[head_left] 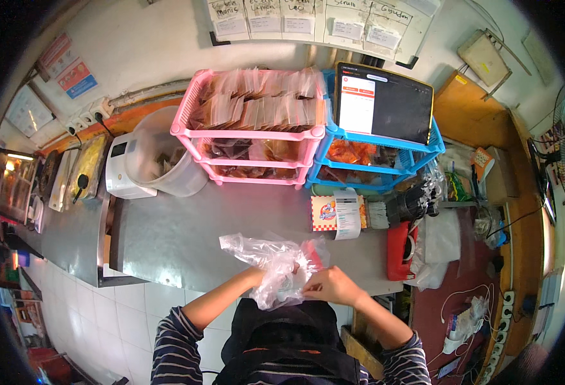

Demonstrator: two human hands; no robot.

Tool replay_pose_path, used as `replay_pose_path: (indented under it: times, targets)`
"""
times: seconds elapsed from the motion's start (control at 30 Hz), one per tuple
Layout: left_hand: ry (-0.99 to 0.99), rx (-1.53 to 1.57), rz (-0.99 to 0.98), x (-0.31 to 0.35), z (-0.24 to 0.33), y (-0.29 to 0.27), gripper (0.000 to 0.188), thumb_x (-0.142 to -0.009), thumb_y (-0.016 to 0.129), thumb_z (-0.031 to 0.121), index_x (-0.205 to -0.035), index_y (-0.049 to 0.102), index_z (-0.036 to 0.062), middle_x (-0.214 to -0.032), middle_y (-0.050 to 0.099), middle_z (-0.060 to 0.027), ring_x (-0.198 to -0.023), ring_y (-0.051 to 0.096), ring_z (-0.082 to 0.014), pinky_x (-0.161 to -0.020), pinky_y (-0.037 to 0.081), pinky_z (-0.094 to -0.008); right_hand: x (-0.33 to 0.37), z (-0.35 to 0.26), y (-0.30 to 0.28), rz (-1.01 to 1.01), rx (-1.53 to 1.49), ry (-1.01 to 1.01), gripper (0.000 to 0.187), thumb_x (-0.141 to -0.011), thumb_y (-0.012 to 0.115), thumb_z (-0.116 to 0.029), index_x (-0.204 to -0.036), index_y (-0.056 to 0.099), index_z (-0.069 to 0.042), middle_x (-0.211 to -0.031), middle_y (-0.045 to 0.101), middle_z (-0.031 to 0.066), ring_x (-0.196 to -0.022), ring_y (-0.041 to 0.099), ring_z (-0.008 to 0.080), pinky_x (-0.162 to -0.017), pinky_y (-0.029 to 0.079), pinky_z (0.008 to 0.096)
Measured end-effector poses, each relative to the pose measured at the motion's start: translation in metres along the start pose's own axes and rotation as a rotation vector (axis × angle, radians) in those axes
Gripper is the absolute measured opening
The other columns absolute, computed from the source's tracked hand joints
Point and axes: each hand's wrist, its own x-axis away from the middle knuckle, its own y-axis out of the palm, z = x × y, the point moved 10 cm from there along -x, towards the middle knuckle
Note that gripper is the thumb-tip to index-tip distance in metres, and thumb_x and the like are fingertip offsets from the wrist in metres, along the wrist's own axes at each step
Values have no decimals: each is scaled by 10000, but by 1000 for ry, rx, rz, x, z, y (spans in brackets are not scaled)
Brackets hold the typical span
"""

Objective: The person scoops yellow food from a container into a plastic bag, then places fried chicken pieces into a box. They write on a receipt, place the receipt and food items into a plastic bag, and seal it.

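Observation:
In front of my body, at the near edge of the grey counter [167,237], I have a clear plastic bag [275,282]. My left hand [255,276] reaches into the crumpled plastic on the left and grips it, its fingers partly covered by the film. On the right side, my right hand [332,286] pinches the bag's edge with closed fingers. Something red [312,253] shows through the plastic near the far right of the bag. Its kind is blurred by the film.
A pink rack [250,134] full of small sachets and a blue rack [379,171] bearing a tablet [385,99] stand at the back. Left of them are a clear tub [189,179] and a white device [119,170]. A red tape dispenser [398,253] sits at the right edge.

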Motion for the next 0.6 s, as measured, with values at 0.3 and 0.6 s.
replay_pose_path:
  times: [0.3, 0.6]
  targets:
    - [-298, -806, 640, 27, 57, -24, 235, -706, 635, 240, -888, 547, 119, -889, 565, -27, -852, 534, -211, -817, 380, -404, 12, 2, 16, 1010, 200, -72, 128, -560, 672, -69, -599, 554, -98, -606, 553, 47, -563, 550, 226, -471, 430, 339]
    - [89, -608, 542, 37, 62, -7, 319, -602, 691, 227, -899, 617, 140, -895, 586, -4, -840, 556, -197, -758, 376, -389, 9, 27, 7, 678, -129, 190, 129, -610, 718, -78, -724, 668, -46, -713, 659, 75, -609, 639, 201, -570, 504, 277]
